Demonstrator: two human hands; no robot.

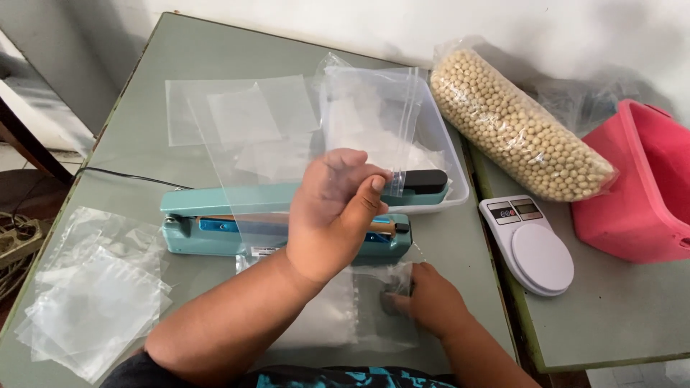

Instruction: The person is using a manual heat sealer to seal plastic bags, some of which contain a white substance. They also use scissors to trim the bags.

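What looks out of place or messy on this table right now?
Little stands out. The clear bags at the table's left edge lie in a loose, fanned heap rather than a neat stack. The bag of beans leans slantwise against the wall. Nothing looks spilled or damaged.

Left grip (pixel 338 208) fisted, arm crossing inward; right grip (pixel 429 298) pinching low.

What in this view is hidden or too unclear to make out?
All in the head view:
- Left hand covers the middle of the teal heat sealer.
- Right hand hides the edge of the clear bag it pinches.
- Scale display: too small.
- Pink tub: cut off by the right edge.
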